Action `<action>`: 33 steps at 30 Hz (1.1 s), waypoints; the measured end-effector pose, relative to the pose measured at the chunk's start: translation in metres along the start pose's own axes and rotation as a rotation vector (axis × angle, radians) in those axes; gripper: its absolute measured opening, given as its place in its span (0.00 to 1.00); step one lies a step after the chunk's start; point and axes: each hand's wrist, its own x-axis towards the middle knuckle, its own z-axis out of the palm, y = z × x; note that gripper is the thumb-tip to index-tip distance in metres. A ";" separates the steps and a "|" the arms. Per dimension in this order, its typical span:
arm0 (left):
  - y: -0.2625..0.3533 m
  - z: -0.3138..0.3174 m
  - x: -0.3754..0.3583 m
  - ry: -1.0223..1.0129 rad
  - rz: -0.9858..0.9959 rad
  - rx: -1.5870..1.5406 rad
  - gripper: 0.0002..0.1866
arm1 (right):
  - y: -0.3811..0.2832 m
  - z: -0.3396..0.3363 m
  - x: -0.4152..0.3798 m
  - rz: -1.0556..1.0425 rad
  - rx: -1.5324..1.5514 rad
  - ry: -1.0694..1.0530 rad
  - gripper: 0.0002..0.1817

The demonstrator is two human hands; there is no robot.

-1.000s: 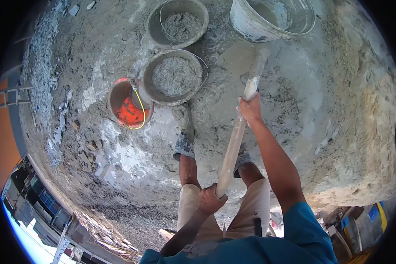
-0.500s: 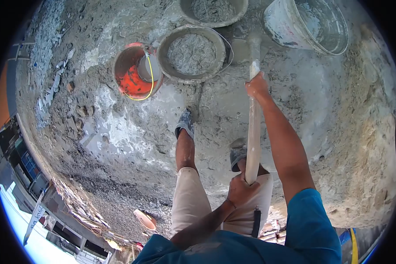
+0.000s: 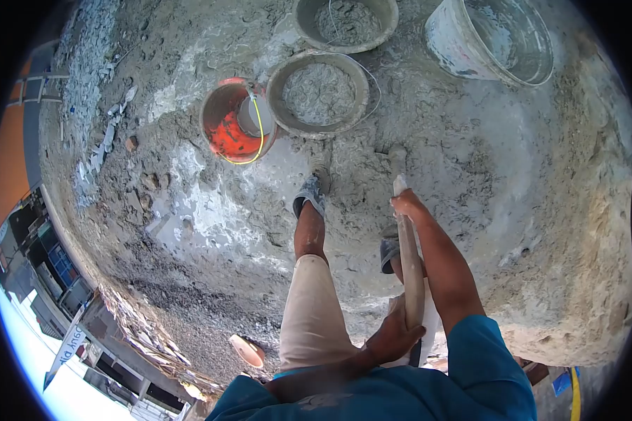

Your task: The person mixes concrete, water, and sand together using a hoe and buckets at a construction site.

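Both my hands grip the long wooden handle of a hoe (image 3: 409, 266). My right hand (image 3: 406, 204) is closed around it well down, near the mud-coated head. Close to my body, my left hand (image 3: 395, 338) wraps the handle's near end. The hoe's head lies in wet grey mortar (image 3: 435, 154) in front of my feet, and its blade is mostly hidden there. Ahead of it stand a round tub of mortar (image 3: 279, 98) and a second mortar tub (image 3: 309, 31) behind that. A red bucket (image 3: 233, 137) with a yellow handle sits beside the nearer tub.
A large white bucket (image 3: 448, 43), whitish and wet inside, leans at the upper right. My booted left foot (image 3: 310, 193) stands in the mud. Loose stones (image 3: 151, 181) and broken pieces lie at left, with gravel (image 3: 189, 316) behind them. A pinkish oval object (image 3: 247, 351) rests on the gravel.
The hoe has been pulled back toward my body, its head moving away from beside the tubs. Both hands have come nearer to me with it. My view has shifted slightly.
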 end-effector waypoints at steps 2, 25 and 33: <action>0.017 0.002 0.000 0.015 0.370 0.025 0.17 | 0.006 -0.014 0.022 -0.211 0.044 -0.126 0.13; 0.053 -0.147 0.024 0.036 0.671 0.348 0.25 | -0.239 -0.168 -0.199 -0.602 0.099 0.627 0.27; 0.012 -0.234 0.130 0.457 0.427 0.696 0.25 | -0.233 -0.150 -0.098 -0.680 0.314 0.666 0.30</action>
